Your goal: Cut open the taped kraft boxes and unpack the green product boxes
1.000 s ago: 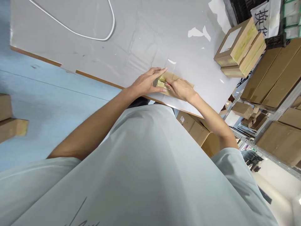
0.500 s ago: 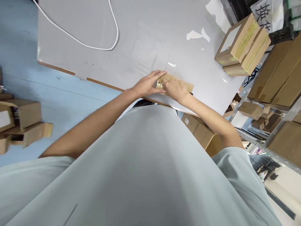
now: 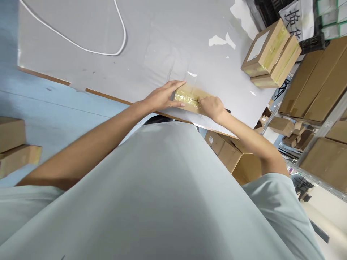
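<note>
A small cardboard box with shiny clear tape along its top lies near the table's front edge. My left hand braces its left end, fingers along the far side and thumb at the near side. Over the right part of the box, my right hand is curled into a fist, its fingers at the taped middle line. A dark tool end sticks out behind this fist; the rest of the tool is hidden in the hand.
A white cable curves over the grey table. Torn white scraps lie farther back. Two taped boxes stand at the right, beside shelves of cartons. An open carton is below the table edge.
My right hand has slid rightward along the taped top, away from my left hand, uncovering more of the box. My left hand stays at the left end. The view has shifted slightly.
</note>
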Demonstrator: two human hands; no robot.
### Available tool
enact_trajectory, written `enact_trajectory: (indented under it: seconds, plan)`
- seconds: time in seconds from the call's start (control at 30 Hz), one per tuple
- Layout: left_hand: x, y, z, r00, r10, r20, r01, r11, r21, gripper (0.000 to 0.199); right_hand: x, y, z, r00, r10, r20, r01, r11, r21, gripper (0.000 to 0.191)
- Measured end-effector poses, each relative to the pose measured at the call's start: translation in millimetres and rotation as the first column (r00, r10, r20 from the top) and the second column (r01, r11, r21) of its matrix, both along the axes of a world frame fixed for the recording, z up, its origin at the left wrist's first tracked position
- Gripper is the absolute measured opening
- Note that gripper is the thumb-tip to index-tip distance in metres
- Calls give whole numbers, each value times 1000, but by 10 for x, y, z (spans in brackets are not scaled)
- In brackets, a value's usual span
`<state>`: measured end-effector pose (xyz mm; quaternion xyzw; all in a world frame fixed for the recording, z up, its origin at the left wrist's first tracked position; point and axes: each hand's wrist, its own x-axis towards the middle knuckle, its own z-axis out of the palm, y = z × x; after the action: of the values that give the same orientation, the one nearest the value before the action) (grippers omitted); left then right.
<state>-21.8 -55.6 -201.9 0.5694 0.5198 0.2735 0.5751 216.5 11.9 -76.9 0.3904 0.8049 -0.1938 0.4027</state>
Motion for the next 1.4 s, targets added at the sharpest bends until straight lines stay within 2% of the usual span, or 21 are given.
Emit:
enact_trajectory:
  seconds: [0.1,0.23,0.47,0.63,0.7,0.77,0.83,0.87,0.9,0.93,1.0,1.07,1.1,1.17,1.2,1.27,1.33,1.4]
  plan:
    - [16,7,4,1000,4,-11,-4,1000,-15,103,342,-60,226,976,-42,214,33,998,48,42]
    - [39,15,-15,999,-28,-16,28,1000,-6,104,616,-110,348,958,-60,281,42,997,71,47]
    - [28,14,-45,996,-67,-52,67,998,7,104,856,-129,336,975,-59,213,55,998,24,53]
    - [23,23,19,986,-127,-112,129,992,7,105,911,-175,267,976,-91,199,86,996,36,52]
    - [3,28,41,976,-158,-149,159,987,-6,104,958,-219,292,980,-102,170,100,995,21,50]
    - [-42,35,37,969,-174,-175,172,985,-26,103,1079,-297,365,982,-146,123,145,989,23,46]
    - [-112,42,14,965,-171,-201,167,985,-41,103,1260,-408,429,962,-271,23,269,961,65,41]
    - [-155,44,1,963,-166,-213,159,986,-48,104,1351,-472,430,926,-371,-62,375,924,77,39]
    - [-201,47,-9,961,-159,-224,151,987,-54,104,1425,-536,394,856,-489,-170,505,861,65,40]
    - [-250,49,-14,960,-154,-232,144,988,-61,105,1468,-600,317,740,-609,-285,640,768,22,43]
    - [-360,56,-9,959,-151,-239,137,988,-73,105,1427,-717,42,402,-791,-461,844,515,-148,53]
    - [-487,64,13,954,-156,-256,140,987,-82,106,1209,-813,-326,70,-857,-510,909,265,-321,65]
    - [-559,68,25,949,-163,-271,144,985,-90,106,1051,-854,-503,-58,-864,-500,904,168,-394,69]
    - [-707,70,45,940,-169,-298,137,983,-125,109,707,-923,-765,-245,-838,-487,867,36,-497,71]
    - [-773,68,48,940,-161,-301,119,981,-153,111,549,-953,-829,-306,-814,-494,848,3,-530,69]
    - [-854,57,35,955,-123,-269,64,973,-220,121,315,-1001,-810,-363,-761,-538,833,-6,-553,63]
    - [-821,44,-14,978,-72,-194,15,960,-281,131,219,-1035,-631,-337,-723,-602,853,36,-521,57]
    - [-643,38,-101,995,-37,-95,4,945,-327,137,246,-1054,-367,-256,-699,-668,899,82,-431,52]
